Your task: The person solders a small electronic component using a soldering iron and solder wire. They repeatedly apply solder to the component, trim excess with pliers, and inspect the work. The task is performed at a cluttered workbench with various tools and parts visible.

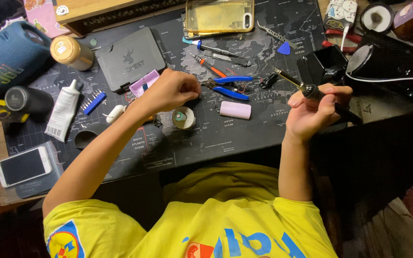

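Observation:
My right hand (315,111) grips a black-handled soldering iron (307,88), its metal tip pointing up and left over the dark mat (225,138). My left hand (170,90) hovers over the middle of the mat with its fingers pinched together; I cannot make out anything between them. Blue-handled pliers (229,86) lie just right of that hand. A small round tin (184,117) sits just below it, and a pink block (235,110) lies to the tin's right.
A grey tool case (130,59), a gold-lidded jar (71,51), a white tube (63,112), a blue speaker (5,57) and a white phone (22,166) fill the left. Screwdrivers (218,50), a clear yellow phone case (219,15) and a black holder (323,67) lie at the far side.

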